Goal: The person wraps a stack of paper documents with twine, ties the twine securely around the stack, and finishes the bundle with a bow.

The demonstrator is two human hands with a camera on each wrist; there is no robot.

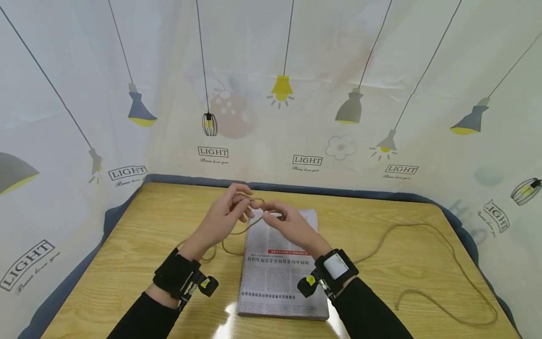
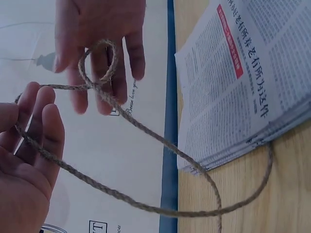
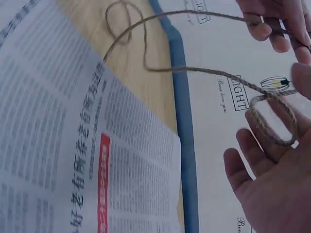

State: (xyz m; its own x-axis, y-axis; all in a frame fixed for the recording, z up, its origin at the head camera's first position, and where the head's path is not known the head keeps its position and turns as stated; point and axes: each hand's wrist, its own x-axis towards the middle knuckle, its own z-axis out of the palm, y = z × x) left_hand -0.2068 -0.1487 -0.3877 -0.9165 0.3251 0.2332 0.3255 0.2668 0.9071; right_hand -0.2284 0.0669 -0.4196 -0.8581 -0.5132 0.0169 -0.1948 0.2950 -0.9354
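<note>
A thin brown twine (image 1: 247, 230) runs between both hands above the far end of a newspaper stack (image 1: 277, 263). My left hand (image 1: 220, 219) pinches the twine between thumb and curled fingers; in the left wrist view this hand (image 2: 29, 160) has two strands leading from it. Close beside it, my right hand (image 1: 292, 226) has its fingers fairly straight. A small twine loop (image 3: 273, 121) lies across those fingers in the right wrist view, palm side showing. Whether the right thumb presses the strand is hard to see. One strand meets the stack's lower edge in the left wrist view.
A long tail of twine (image 1: 457, 263) curves over the right side of the wooden table (image 1: 139, 226). Another slack coil lies left of the stack. Behind the table hangs a white cloth (image 1: 254, 42) printed with lamps, with a blue edge (image 1: 313, 189) along the tabletop.
</note>
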